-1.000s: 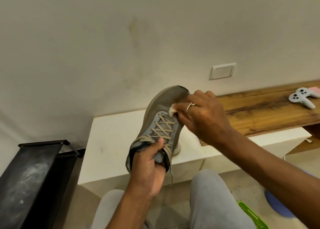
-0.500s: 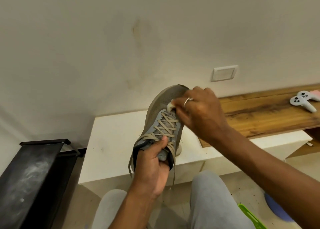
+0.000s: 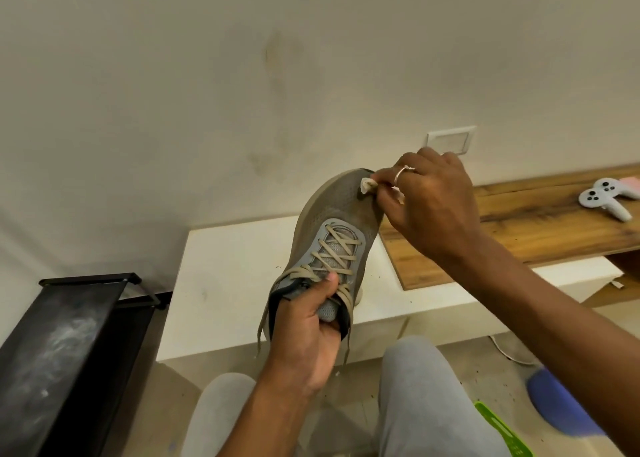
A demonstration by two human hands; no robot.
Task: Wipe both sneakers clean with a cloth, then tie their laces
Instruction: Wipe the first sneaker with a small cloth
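Lowest in the frame, your grey-trousered knees [image 3: 426, 397] sit either side of your left forearm. Just above them, your left hand [image 3: 304, 321] is clamped on the sneaker [image 3: 332, 221] at its collar, thumb pressed on the tongue, fingers tucked into the opening. The sneaker is up in the air at centre frame, toe pointing up and away from you. The laces [image 3: 332, 252] are crossed through the eyelets, and their loose ends dangle past your wrist, untied. Up at the toe, your right hand [image 3: 433, 207] pinches a small pale cloth [image 3: 366, 185], pressing it onto the toe's right edge. Behind the sneaker runs the white table [image 3: 225, 266], with a wooden top [image 3: 519, 221] at right carrying a white game controller [image 3: 604, 202]. A black rack [image 3: 62, 335] stands at lower left. Farthest off, a switch plate [image 3: 450, 141] sits on the wall.
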